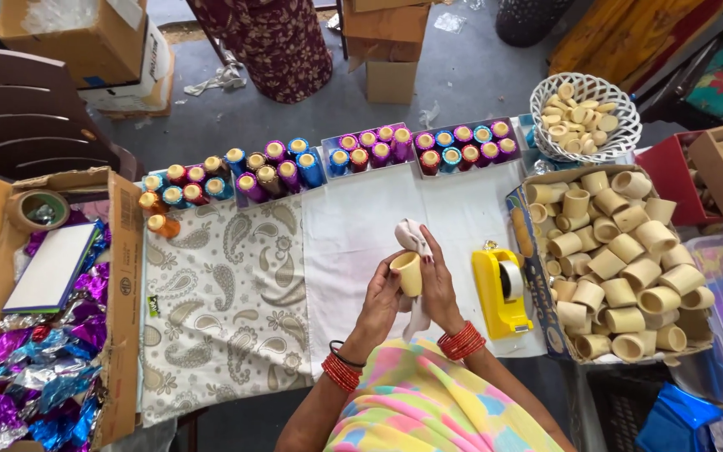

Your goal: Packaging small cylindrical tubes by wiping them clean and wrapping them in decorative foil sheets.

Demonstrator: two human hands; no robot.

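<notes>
Two hands at table centre, both closed on one job: left hand [381,300] grips a small cream cup [409,273], right hand [438,289] holds a pale cloth [412,237] against it. Yellow tape dispenser [502,290] just right of them; cardboard box [537,276] of the same cups beyond; foil-wrapped cups [328,159] lined up at the far edge.

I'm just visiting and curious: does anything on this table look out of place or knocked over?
Mostly tidy. One orange spool lies on its side on the paisley cloth, apart from the row of spools at the table's back. The left hand and right hand hold a tan cup and a white rag.
</notes>
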